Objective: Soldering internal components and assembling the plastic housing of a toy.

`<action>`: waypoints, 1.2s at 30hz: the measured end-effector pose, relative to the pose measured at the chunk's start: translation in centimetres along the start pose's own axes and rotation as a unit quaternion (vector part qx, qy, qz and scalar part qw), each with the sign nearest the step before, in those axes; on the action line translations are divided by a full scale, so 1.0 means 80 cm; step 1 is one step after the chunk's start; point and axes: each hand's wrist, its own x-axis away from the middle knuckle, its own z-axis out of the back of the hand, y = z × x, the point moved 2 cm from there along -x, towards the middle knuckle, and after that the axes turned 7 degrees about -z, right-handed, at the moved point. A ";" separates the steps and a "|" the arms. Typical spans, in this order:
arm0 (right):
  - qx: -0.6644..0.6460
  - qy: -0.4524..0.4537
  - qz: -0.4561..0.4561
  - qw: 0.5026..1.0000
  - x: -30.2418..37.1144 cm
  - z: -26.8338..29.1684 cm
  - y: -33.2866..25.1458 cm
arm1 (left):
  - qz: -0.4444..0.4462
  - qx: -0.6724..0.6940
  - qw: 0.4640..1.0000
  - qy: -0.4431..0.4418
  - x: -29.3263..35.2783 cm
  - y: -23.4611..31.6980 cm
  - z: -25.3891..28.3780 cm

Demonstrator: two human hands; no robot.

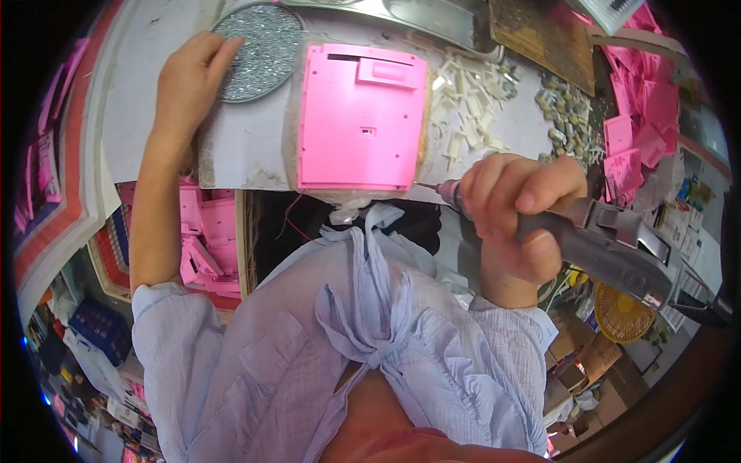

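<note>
A pink plastic casing (355,116) lies flat in front of me, with a raised block and a dark slot at its far end. My right hand (525,208) is wrapped round a dark electric screwdriver (610,251). Its thin bit points left and reaches the casing's near right corner. At the far left, my left hand (193,81) is over the edge of a round metal tray (225,91) filled with small silvery screws (266,50). The left fingers are curled together among the screws; what they pinch is hidden.
White plastic parts (467,108) and small metallic pieces (571,116) lie loose right of the casing. More pink parts fill a crate (208,231) at lower left and a heap (648,116) at far right. A metal tray (440,19) and a brown board (540,42) stand behind.
</note>
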 end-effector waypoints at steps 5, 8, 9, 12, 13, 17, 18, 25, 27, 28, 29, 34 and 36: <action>-0.033 -0.032 0.000 0.999 0.021 0.007 0.015 | -0.018 0.173 0.985 -0.007 0.009 0.059 0.005; -0.012 -0.041 0.013 0.999 0.023 0.005 0.020 | -0.084 0.193 0.977 -0.036 0.023 0.123 0.004; -0.006 -0.048 0.018 0.999 0.023 0.005 0.022 | -0.094 0.183 0.977 -0.055 0.034 0.140 -0.002; 0.009 -0.054 0.017 0.998 0.022 0.004 0.024 | -0.158 0.151 0.970 -0.103 0.048 0.159 -0.020; 0.011 -0.054 0.021 0.998 0.023 0.003 0.025 | -0.186 0.140 0.966 -0.117 0.050 0.164 -0.025; 0.015 -0.060 0.027 0.998 0.021 0.003 0.031 | -0.266 0.190 0.943 -0.067 0.040 0.175 -0.043; 0.014 -0.062 0.026 0.998 0.021 0.003 0.032 | -0.286 0.172 0.940 -0.072 0.039 0.174 -0.046; 0.121 -0.091 0.021 0.988 0.019 -0.013 0.040 | -0.276 0.158 0.942 -0.111 0.043 0.167 -0.053; 0.062 -0.089 0.024 0.994 0.009 -0.006 0.036 | -0.284 0.150 0.941 -0.110 0.042 0.166 -0.054; 0.033 -0.088 0.025 0.995 0.003 -0.004 0.034 | -0.287 0.146 0.940 -0.110 0.042 0.166 -0.055; 0.007 -0.081 0.047 0.996 -0.006 -0.006 0.028 | -0.285 0.150 0.941 -0.106 0.042 0.167 -0.054; 0.087 -0.070 0.040 0.993 -0.028 -0.017 0.037 | -0.272 0.173 0.941 -0.106 0.042 0.165 -0.055; 0.139 -0.090 0.043 0.985 -0.030 -0.016 0.049 | -0.267 0.174 0.942 -0.102 0.045 0.165 -0.058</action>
